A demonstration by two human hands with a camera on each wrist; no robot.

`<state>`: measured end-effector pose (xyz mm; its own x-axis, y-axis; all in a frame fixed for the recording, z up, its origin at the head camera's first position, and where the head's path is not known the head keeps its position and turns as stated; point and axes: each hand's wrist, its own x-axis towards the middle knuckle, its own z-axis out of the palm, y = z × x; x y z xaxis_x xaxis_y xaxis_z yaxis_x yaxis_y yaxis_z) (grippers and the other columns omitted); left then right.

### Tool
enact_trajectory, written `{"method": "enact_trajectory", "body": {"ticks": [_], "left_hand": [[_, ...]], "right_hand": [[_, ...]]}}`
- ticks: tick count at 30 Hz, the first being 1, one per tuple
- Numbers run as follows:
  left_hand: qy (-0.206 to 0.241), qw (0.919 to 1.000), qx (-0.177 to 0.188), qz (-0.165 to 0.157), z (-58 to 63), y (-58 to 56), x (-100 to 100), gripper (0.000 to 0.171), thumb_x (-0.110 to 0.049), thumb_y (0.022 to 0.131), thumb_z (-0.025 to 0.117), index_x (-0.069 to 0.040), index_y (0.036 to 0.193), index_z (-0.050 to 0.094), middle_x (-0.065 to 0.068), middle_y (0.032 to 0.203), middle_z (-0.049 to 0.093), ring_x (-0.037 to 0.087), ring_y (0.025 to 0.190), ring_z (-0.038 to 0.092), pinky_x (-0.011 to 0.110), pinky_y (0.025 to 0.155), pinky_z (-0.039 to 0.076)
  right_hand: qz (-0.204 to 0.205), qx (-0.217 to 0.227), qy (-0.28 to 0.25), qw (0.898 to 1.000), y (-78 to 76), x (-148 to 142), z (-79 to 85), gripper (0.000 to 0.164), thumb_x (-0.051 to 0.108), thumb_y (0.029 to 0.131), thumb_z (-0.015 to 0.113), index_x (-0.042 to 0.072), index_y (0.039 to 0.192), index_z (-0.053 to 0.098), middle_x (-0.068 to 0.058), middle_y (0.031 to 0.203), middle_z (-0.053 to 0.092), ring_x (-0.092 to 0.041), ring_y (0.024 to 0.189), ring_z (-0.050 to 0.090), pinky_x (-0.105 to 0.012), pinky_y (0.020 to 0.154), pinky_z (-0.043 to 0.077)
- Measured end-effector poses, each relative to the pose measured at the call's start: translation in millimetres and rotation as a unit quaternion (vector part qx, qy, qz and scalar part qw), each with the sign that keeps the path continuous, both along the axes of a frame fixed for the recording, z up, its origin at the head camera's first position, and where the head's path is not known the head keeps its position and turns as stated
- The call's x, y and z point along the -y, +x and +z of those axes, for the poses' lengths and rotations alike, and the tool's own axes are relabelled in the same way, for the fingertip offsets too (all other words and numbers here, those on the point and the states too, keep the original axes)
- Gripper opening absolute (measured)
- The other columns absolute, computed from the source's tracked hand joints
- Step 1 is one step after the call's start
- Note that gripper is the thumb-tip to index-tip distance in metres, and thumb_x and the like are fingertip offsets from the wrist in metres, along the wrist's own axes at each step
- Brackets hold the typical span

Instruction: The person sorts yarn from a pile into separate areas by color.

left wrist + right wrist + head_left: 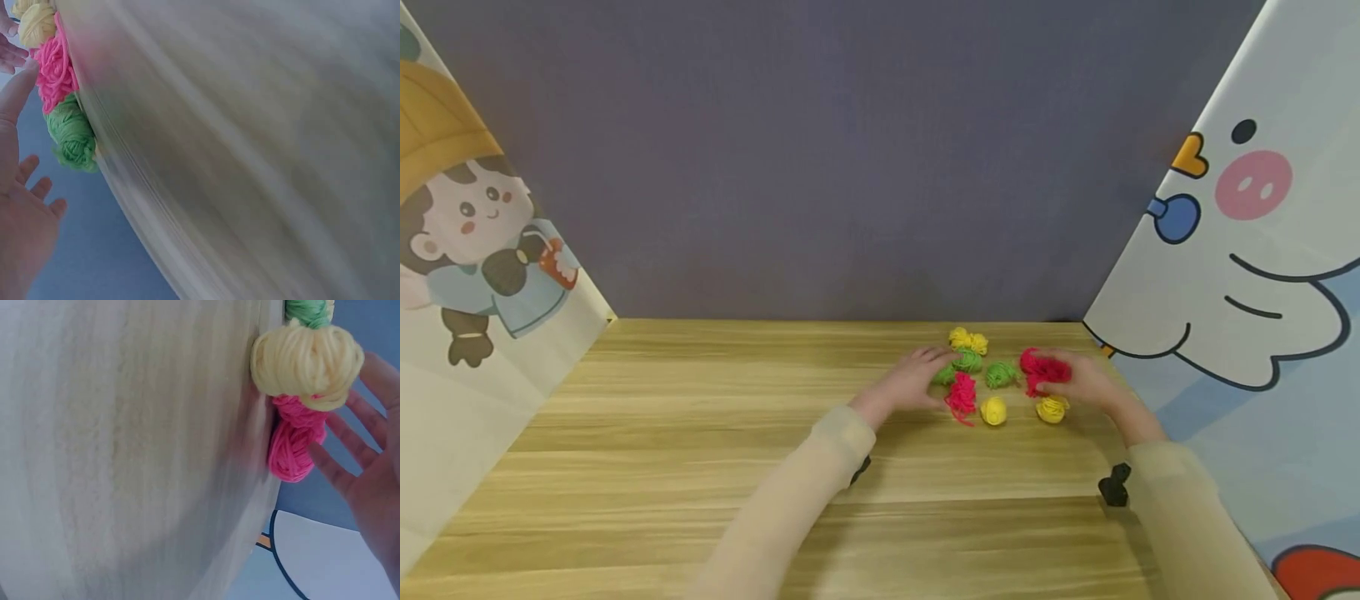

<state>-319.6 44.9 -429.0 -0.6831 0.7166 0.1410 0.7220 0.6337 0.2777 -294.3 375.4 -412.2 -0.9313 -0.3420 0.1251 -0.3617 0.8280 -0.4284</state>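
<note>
Small yarn balls lie grouped on the right part of the wooden table. My left hand (913, 379) reaches in from the left with extended fingers, beside a pink yarn ball (962, 394) and green yarn (967, 360). On the far right, my right hand (1086, 379) has its fingers spread at the pink yarn (297, 440); whether they touch it is hard to tell. A yellow yarn ball (306, 365) sits on the near side of that pink yarn. Between the hands are a green yarn ball (1000, 374) and another yellow yarn ball (994, 411). Yellow yarn (967, 340) lies farthest back.
A grey panel (850, 167) rises along the back edge of the table (700, 467). Printed cartoon panels stand on the left (497, 275) and right (1262, 292), the right one close to my right arm. Black wrist mounts (1115, 486) hang under the sleeves.
</note>
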Motion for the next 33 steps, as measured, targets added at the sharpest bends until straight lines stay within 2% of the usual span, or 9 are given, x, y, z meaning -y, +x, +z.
{"method": "enact_trajectory", "body": {"ticks": [7,12,17,23,28,33], "left_hand": [[0.020,0.9990,0.038,-0.010,-1.3,2.6,-8,0.088,-0.042,0.076,0.076,-0.022,0.148,0.030,0.000,0.148,0.038,0.023,0.136,0.031,0.045,0.114,0.024],[0.016,0.9977,0.056,-0.034,-4.1,3.2,-12,0.085,-0.039,0.078,0.075,-0.022,0.148,0.031,-0.004,0.150,0.037,0.021,0.135,0.034,0.042,0.115,0.022],[0.006,0.9972,0.058,-0.047,-5.2,4.3,-18,0.082,-0.036,0.080,0.074,-0.021,0.148,0.031,-0.004,0.150,0.036,0.021,0.135,0.034,0.044,0.114,0.023],[-0.018,0.9972,0.057,-0.045,-3.8,5.9,-22,0.073,-0.036,0.081,0.073,-0.021,0.144,0.039,-0.002,0.147,0.040,0.021,0.135,0.032,0.048,0.113,0.023],[-0.040,0.9971,0.051,-0.040,-4.9,5.5,-22,0.059,-0.039,0.080,0.074,-0.025,0.133,0.053,-0.005,0.141,0.047,0.019,0.134,0.032,0.050,0.113,0.023],[-0.062,0.9969,0.021,-0.045,-5.6,6.4,-21,0.050,-0.040,0.078,0.075,-0.028,0.124,0.060,-0.008,0.134,0.052,0.017,0.132,0.033,0.047,0.112,0.024]], "right_hand": [[0.000,0.027,-0.019,0.999,-3.4,-7,-5.2,0.054,0.020,0.081,0.075,0.002,0.128,0.056,-0.023,0.130,0.054,-0.042,0.120,0.048,-0.058,0.096,0.041],[-0.010,0.033,-0.030,0.999,-5.4,-10,-10.6,0.050,0.023,0.082,0.074,0.004,0.125,0.059,-0.022,0.127,0.056,-0.039,0.113,0.053,-0.054,0.092,0.046],[-0.031,0.048,-0.039,0.998,-6.6,-12,-14.4,0.043,0.025,0.084,0.072,0.005,0.121,0.062,-0.020,0.119,0.062,-0.037,0.109,0.056,-0.051,0.089,0.048],[-0.048,0.062,-0.030,0.997,-8.1,-13,-15.4,0.038,0.030,0.084,0.071,0.009,0.115,0.066,-0.021,0.123,0.060,-0.038,0.114,0.052,-0.052,0.091,0.046],[-0.053,0.063,-0.010,0.997,-9.1,-12,-15.5,0.032,0.030,0.084,0.071,0.012,0.110,0.069,-0.021,0.118,0.061,-0.029,0.099,0.055,-0.042,0.083,0.047],[-0.052,0.053,-0.003,0.997,-10.3,-14,-17.7,0.030,0.028,0.084,0.071,0.011,0.109,0.070,-0.019,0.114,0.064,-0.025,0.095,0.056,-0.035,0.078,0.047]]}}
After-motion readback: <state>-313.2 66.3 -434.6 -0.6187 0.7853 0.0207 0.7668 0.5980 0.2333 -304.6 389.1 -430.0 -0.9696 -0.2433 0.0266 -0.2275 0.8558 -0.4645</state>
